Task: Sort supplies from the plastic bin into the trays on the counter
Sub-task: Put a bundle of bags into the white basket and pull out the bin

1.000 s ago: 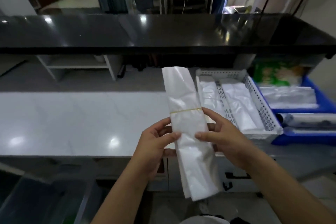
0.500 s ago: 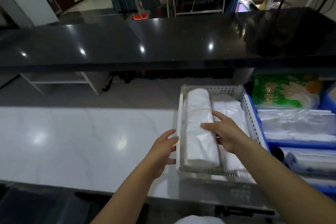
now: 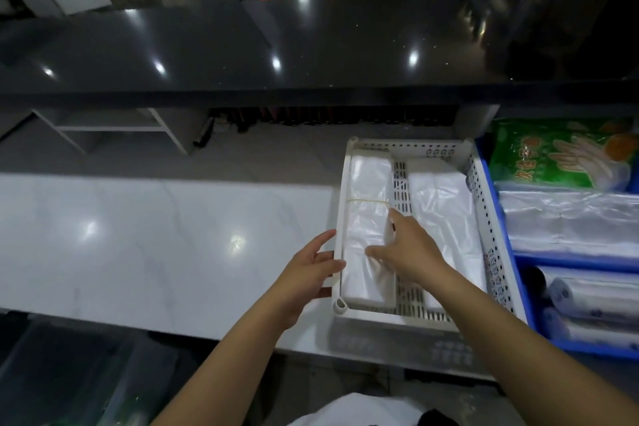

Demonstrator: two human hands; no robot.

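— Two hands, both with nothing held: your left hand [image 3: 313, 268] has its fingers spread against the outer left wall of the white tray [image 3: 491, 242], and your right hand [image 3: 409, 249] lies flat with its fingers loose on the banded bundle of bags [image 3: 366, 235].

— Where does the bundle sit?

— In the tray's left compartment, long axis running away from you, parallel to the divider [image 3: 401, 183]. The rubber band [image 3: 366, 201] crosses it just beyond your right fingertips. A second stack of bags [image 3: 446, 214] fills the right compartment.

— Which hand is nearer for the next item?

— Your right is on the bundle itself, so I judge this placement done. The blue bin [image 3: 518, 254] touches the tray's right side, with a green glove packet [image 3: 560, 152], clear bags and rolls in it, so your right hand has the short reach.

— And the surface?

— A pale, glossy desk [image 3: 138, 235], bare to the left of the tray, under a raised black ledge [image 3: 276, 45]. The room beyond is dim, with a metal rack and a red bucket
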